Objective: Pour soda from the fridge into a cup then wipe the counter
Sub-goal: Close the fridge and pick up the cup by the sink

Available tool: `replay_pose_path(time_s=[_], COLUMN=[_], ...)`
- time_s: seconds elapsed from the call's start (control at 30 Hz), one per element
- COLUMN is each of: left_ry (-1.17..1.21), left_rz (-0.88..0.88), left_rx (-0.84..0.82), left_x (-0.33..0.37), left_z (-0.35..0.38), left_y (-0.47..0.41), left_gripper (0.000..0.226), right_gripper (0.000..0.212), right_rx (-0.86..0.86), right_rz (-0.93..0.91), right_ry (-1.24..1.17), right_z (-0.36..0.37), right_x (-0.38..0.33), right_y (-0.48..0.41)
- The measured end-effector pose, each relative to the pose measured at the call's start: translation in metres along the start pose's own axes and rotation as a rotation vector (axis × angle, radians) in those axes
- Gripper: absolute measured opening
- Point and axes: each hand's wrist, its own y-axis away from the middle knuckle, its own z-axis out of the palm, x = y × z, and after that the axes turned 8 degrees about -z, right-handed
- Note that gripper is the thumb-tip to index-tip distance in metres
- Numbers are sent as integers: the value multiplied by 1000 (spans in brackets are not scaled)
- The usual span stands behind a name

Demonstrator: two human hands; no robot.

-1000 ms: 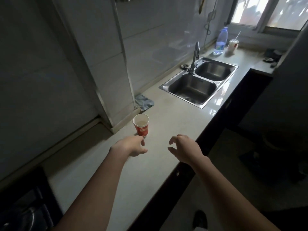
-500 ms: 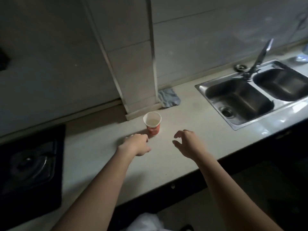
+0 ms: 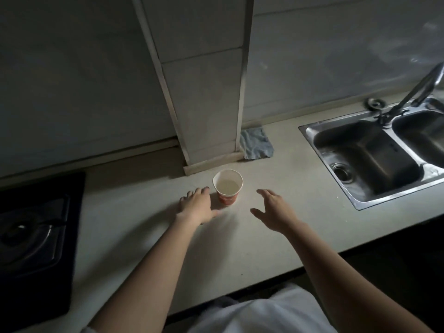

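From the head view, a red and white paper cup point(image 3: 227, 186) stands upright on the pale bench point(image 3: 144, 212), just in front of the foot of a tiled pillar point(image 3: 204, 92). Its inside looks pale; whether that is liquid cannot be told. The left hand point(image 3: 195, 206) lies just left of the cup, fingers spread and straight, holding nothing, its thumb reaching toward the cup's base. The right hand point(image 3: 272, 211) is near the cup's right side and apart from it, released, with fingers extended and thumb out. A blue-grey cloth point(image 3: 255, 146) lies crumpled against the wall behind the pillar. A steel double sink point(image 3: 310, 131) with a tap point(image 3: 418, 92) is set in at the right, and a black gas hob point(image 3: 36, 236) at the left
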Motion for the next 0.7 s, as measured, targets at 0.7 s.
replay_pose_path(time_s=[0.7], left_ry=[170], left_rz=[-88], left_rx=[172], left_x=[4], left_z=[25], left_y=[-18], left_gripper=[78], right_gripper=[96], right_rx=[1], right_rz=[-247], right_ry=[-564], right_z=[18], right_x=[-5], right_y=[-86])
